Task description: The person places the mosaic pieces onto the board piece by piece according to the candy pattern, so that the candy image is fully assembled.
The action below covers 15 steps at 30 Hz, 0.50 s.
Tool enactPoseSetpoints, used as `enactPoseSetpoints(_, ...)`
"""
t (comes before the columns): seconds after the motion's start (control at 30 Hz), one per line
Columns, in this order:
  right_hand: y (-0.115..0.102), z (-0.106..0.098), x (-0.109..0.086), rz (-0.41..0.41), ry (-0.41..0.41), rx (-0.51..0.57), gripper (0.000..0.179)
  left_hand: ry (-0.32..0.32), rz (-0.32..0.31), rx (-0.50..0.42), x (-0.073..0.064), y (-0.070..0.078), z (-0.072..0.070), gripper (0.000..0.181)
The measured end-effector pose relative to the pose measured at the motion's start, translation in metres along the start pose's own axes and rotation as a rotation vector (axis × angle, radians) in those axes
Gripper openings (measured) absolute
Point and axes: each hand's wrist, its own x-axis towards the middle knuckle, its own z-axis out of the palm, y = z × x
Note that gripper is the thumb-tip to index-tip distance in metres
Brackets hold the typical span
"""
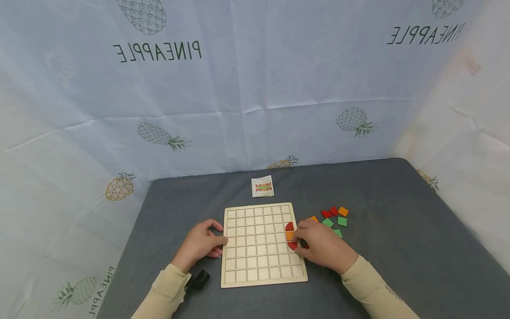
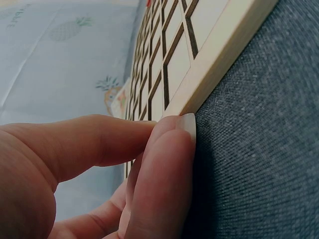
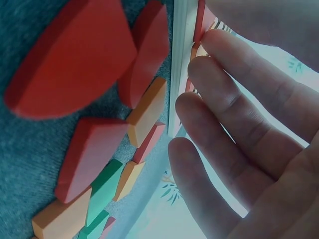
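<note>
A pale wooden grid board [image 1: 260,248] lies on the table. My left hand [image 1: 203,241] pinches its left edge; in the left wrist view a fingertip [image 2: 187,127] sits low against the board's side. My right hand [image 1: 320,243] is over the right edge, thumb and fingertips touching pieces there, fingers fairly straight. In the rightmost column, a red curved piece [image 1: 289,226], an orange square [image 1: 290,235] and another red curved piece [image 1: 292,246] line up. The right wrist view shows a red piece [image 3: 201,20] between thumb and index finger; the hand partly covers this spot.
Loose green squares [image 1: 342,221], red pieces [image 1: 334,211] and orange squares [image 1: 343,211] lie right of the board. A large red curved piece [image 3: 75,59] lies beside the board's edge. A pattern card [image 1: 262,186] is behind the board, a black object [image 1: 198,280] near the left wrist.
</note>
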Motion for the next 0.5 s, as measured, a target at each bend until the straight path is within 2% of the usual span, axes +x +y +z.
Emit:
enactPoseSetpoints(0.37,0.004,0.000,-0.002,-0.003,0.001,0.006,0.014,0.010,-0.010,0.013,0.001,0.001,0.003,0.033)
enactPoseSetpoints(0.5,0.011,-0.006,-0.004,0.040,0.007,0.026,0.011,0.012,-0.008,0.014,0.001,0.001,0.003,0.034)
